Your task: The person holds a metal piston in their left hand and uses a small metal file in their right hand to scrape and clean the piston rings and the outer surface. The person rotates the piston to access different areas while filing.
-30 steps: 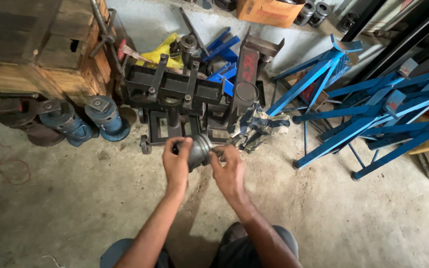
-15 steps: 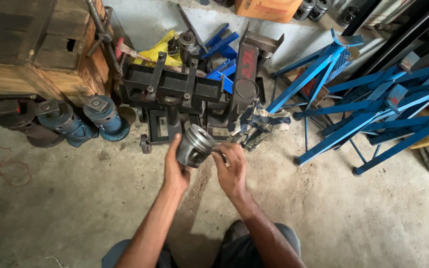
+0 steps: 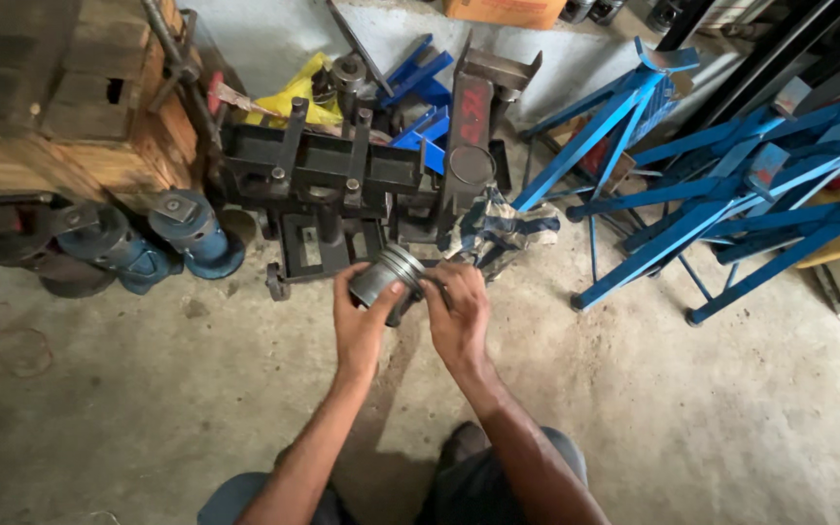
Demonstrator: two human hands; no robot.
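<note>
A grey metal piston (image 3: 387, 274) with ring grooves near its crown lies tilted between my two hands, low over the concrete floor. My left hand (image 3: 359, 323) cups it from below and the left side. My right hand (image 3: 455, 313) touches its right end, fingers bent against the skirt. Just beyond the piston stands a black metal press frame (image 3: 323, 170) with upright posts.
Blue metal stands (image 3: 692, 175) lie stacked at right. A striped rag (image 3: 498, 228) sits beside the black frame. Blue cylindrical parts (image 3: 187, 233) and dark round ones (image 3: 12, 243) rest at left under a wooden crate (image 3: 60, 107). My knees show at the bottom edge.
The piston has been turned in my hands, its crown now pointing up and right. Both hands stay close together in front of the black frame.
</note>
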